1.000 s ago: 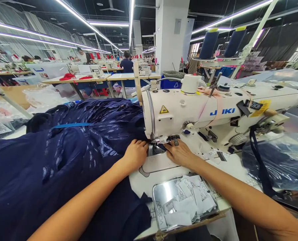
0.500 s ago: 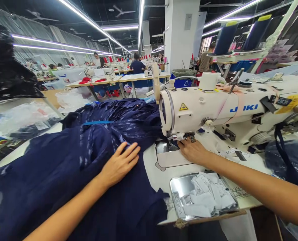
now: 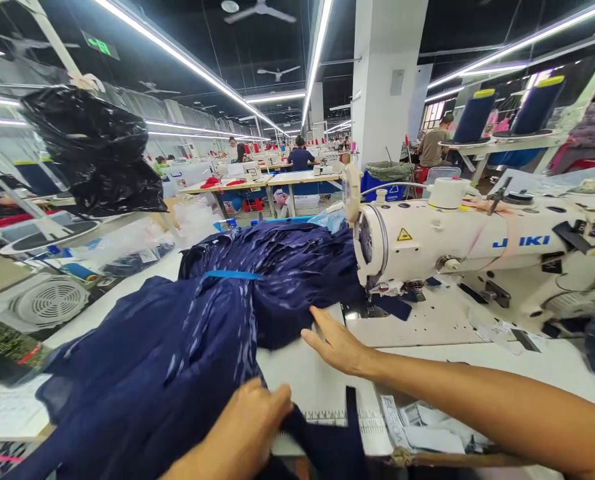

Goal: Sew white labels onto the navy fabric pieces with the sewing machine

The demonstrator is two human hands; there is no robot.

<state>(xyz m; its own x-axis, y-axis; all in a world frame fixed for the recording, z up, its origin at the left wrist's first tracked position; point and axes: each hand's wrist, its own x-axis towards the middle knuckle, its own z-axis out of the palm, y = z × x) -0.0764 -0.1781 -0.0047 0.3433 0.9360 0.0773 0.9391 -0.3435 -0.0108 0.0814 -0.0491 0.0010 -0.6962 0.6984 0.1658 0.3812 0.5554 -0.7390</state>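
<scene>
Seemingly midway, with what remains unclear, my left hand (image 3: 245, 420) curls around the heaped navy-blue fabric (image 3: 142, 353) on the white counter (image 3: 290, 370), my right hand (image 3: 337, 343) spreads empty by its edge, and a flat navy cloth strip (image 3: 396, 307) lies under the white sewing machine (image 3: 442, 240).

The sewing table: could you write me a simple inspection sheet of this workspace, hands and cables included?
Surface: white table, ruler marks near its front edge.
Job's things: navy fabric heaped left of the sewing machine; blue strip across it.
Clutter: white labels at the front; navy scrap beneath the machine's head.
Hands: left hand blurred at the fabric, grip unclear; right hand open, by the fabric's edge.
Cables: pale tube or cable behind the machine.
Surroundings: black bag, two spools, other people.
</scene>
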